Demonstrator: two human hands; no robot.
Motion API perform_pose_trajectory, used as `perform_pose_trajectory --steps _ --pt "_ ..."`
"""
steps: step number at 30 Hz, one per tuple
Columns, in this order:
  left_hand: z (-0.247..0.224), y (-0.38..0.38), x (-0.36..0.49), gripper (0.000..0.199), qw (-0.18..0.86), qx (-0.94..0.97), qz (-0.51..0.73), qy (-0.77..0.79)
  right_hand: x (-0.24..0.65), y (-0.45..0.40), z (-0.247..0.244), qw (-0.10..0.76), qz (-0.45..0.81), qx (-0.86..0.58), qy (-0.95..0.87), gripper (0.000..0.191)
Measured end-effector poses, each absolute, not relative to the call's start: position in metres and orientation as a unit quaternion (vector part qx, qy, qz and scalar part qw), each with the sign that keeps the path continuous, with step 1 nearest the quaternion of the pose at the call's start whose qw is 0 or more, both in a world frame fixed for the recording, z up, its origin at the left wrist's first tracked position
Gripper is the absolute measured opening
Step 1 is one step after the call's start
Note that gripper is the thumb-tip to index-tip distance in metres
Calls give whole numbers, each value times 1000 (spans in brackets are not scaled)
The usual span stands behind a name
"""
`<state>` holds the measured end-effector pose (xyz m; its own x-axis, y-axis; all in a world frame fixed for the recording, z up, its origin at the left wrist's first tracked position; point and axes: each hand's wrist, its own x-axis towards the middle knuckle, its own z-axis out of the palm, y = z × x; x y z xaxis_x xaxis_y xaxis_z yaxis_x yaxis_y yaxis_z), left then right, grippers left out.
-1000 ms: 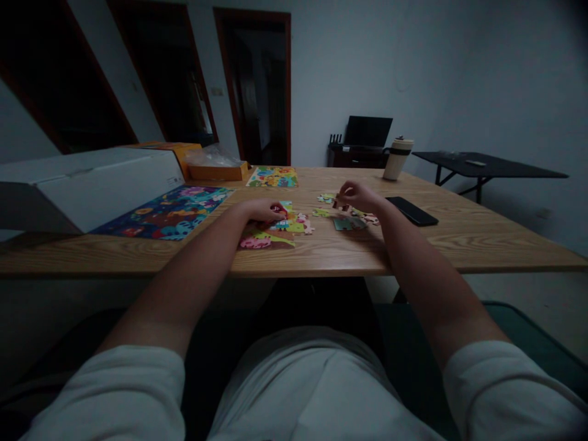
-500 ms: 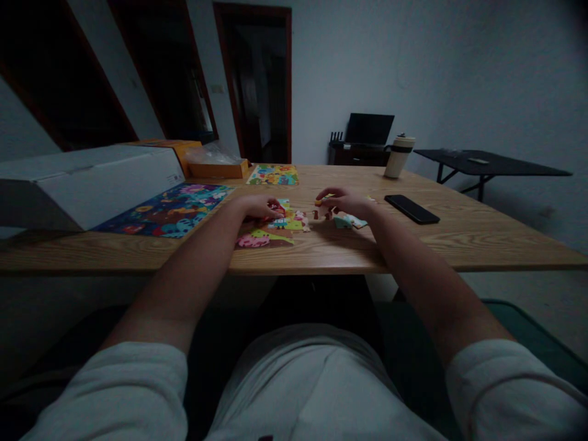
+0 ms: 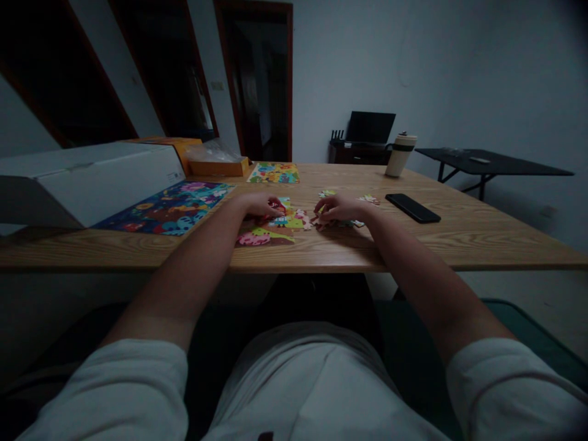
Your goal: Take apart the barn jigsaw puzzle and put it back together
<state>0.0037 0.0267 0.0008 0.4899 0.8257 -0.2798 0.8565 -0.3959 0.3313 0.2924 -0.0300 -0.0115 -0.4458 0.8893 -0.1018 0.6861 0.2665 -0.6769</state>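
Note:
A partly joined puzzle [image 3: 271, 235] with pink, green and brown areas lies near the front edge of the wooden table. My left hand [image 3: 263, 206] rests on its upper left part, fingers bent over a red area; whether they grip a piece is too small to tell. Just right of the puzzle, my right hand [image 3: 337, 209] reaches down with curled fingers to small brown pieces on the table. What is between those fingertips is hidden. Loose pieces [image 3: 369, 199] lie behind and beside my right hand, several of them partly covered by it.
A black phone [image 3: 412, 208] lies at the right, with a cream cup [image 3: 400, 155] behind it. At the left are a dark blue picture sheet [image 3: 172, 208], a white box [image 3: 105, 184] and an orange tray [image 3: 218, 168]. A colourful sheet [image 3: 274, 173] lies at the back.
My right hand has come down and slightly nearer to the table, onto the brown pieces. The orange-yellow piece at its fingertips no longer shows. My left hand has stayed in place.

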Motion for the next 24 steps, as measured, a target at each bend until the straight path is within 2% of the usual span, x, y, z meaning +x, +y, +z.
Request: perform_pose_trajectory --steps 3,6,9,13,15,19,24 --pt "1 27 3 72 223 836 -43 500 295 -25 -13 136 297 -500 -802 25" --pt "2 24 4 73 221 833 -44 505 302 -21 -13 158 305 -492 -800 18" --pt "4 20 5 71 215 829 -47 514 317 -16 -8 206 319 -508 -773 16" --pt "4 21 6 70 199 837 -38 508 345 -8 -1 310 267 -565 -716 20" --pt "4 23 5 68 193 842 -33 502 359 -1 -1 314 241 -595 -699 20" --pt "3 23 5 66 207 840 -26 501 382 8 -6 232 194 -655 -692 32" --pt "5 18 6 67 245 827 -29 505 401 -8 5 51 163 -727 -665 39"
